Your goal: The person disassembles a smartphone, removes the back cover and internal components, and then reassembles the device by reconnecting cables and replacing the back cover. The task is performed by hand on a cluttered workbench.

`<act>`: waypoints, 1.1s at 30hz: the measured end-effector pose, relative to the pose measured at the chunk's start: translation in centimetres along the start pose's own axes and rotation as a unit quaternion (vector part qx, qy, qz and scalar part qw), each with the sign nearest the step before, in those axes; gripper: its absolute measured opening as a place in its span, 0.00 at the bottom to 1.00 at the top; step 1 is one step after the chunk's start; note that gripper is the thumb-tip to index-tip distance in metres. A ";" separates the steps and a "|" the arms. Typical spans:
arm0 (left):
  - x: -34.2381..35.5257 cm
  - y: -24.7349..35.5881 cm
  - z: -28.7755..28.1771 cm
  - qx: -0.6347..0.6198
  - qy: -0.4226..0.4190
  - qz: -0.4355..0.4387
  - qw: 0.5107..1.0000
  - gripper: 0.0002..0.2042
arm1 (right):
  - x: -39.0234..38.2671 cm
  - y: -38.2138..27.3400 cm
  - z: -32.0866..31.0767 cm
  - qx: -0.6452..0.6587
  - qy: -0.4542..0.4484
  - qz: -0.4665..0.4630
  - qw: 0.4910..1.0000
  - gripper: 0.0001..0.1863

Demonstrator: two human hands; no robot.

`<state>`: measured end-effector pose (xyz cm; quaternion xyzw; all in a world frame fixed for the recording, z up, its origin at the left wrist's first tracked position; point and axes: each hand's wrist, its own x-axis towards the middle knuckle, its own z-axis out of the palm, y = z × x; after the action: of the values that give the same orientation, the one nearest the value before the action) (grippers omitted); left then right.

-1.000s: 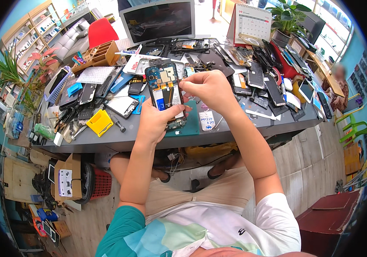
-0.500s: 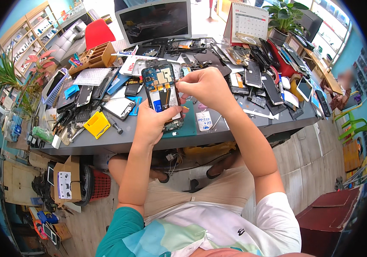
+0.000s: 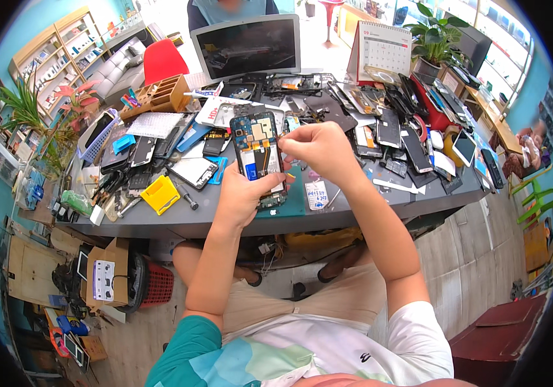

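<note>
An opened smartphone [image 3: 264, 133] is held above the desk, its back cover off, with the blue circuit board, metal shields, orange flex cables and battery showing. My left hand [image 3: 245, 195] is closed around its lower part, the thumb lying across the front. Beside the phone's right edge, my right hand [image 3: 320, 149] has thumb and fingertips pinched together; whatever may be between them is hidden. Underneath lies a green mat [image 3: 294, 201] on the desk. Just right of the mat rests a small white handwritten card [image 3: 316, 195].
Phone parts are heaped across the desk. A monitor [image 3: 248, 50] and a calendar [image 3: 383, 50] stand at the back, with a person [image 3: 228, 9] behind the monitor. At left sit a yellow plastic piece [image 3: 159, 195] and a wooden organizer [image 3: 160, 95]. A red basket [image 3: 157, 284] stands below.
The view has shifted, bringing a person behind the monitor into sight. My hands keep nearly the same hold and place at the phone.
</note>
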<state>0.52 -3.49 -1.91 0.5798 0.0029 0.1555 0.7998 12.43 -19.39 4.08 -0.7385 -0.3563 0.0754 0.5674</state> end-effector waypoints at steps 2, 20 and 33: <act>0.0 -0.1 0.0 -0.003 -0.001 0.003 1.000 0.21 | -0.3 1.1 0.5 0.021 0.018 -0.020 0.999 0.17; 0.1 -0.3 0.1 -0.014 0.003 0.005 1.000 0.22 | -1.4 2.9 1.1 0.057 0.005 -0.037 0.998 0.15; -0.4 0.3 0.3 0.009 0.026 0.007 1.000 0.17 | -2.0 2.0 1.5 0.109 -0.020 -0.014 0.994 0.19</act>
<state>0.16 -3.78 -1.62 0.5824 0.0212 0.1757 0.7934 11.07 -19.58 1.17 -0.6655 -0.3674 0.1212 0.6383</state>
